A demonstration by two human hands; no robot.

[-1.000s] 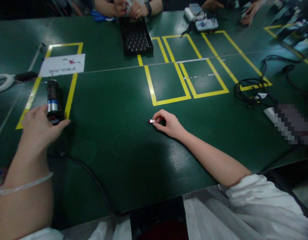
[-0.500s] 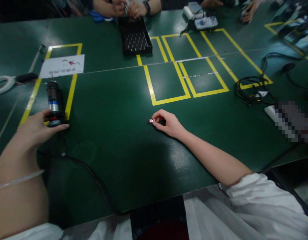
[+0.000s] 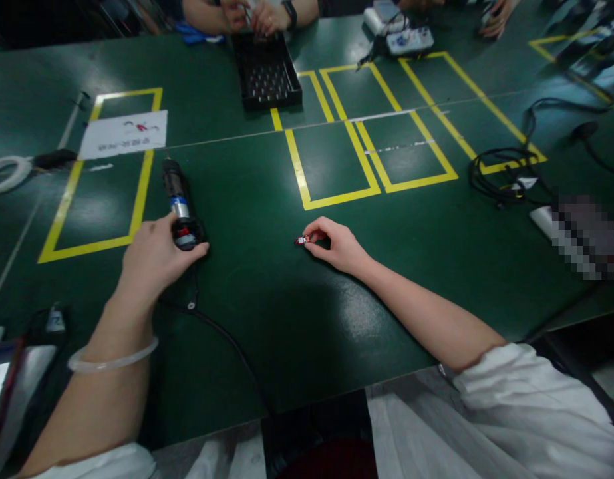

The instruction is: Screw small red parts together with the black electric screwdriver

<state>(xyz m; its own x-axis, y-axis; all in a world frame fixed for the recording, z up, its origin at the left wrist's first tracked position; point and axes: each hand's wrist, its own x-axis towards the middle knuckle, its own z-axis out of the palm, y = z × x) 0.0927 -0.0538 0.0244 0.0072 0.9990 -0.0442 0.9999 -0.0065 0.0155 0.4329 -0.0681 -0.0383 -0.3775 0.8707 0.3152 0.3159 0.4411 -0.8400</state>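
Observation:
My left hand (image 3: 161,256) is closed round the lower end of an electric screwdriver (image 3: 178,199), a black tool with a blue and silver band. Its thin bit points toward the far side of the table, and a black cord trails from its near end. In the middle of the green table (image 3: 247,279), my right hand (image 3: 334,245) pinches a small red and white part (image 3: 301,240) between thumb and fingers, close to the surface. The part is too small to make out its kind.
Yellow tape outlines (image 3: 342,199) mark the tabletop. A white card (image 3: 124,135) and a white ring (image 3: 7,174) lie at left. Across the table, a co-worker's hands (image 3: 264,16) are over a black tray (image 3: 273,102) with several small pieces. Coiled black cable (image 3: 491,183) lies at right.
My left hand has carried the screwdriver to the right, out of the left taped rectangle, toward the middle. My right hand has stayed in place with the small part.

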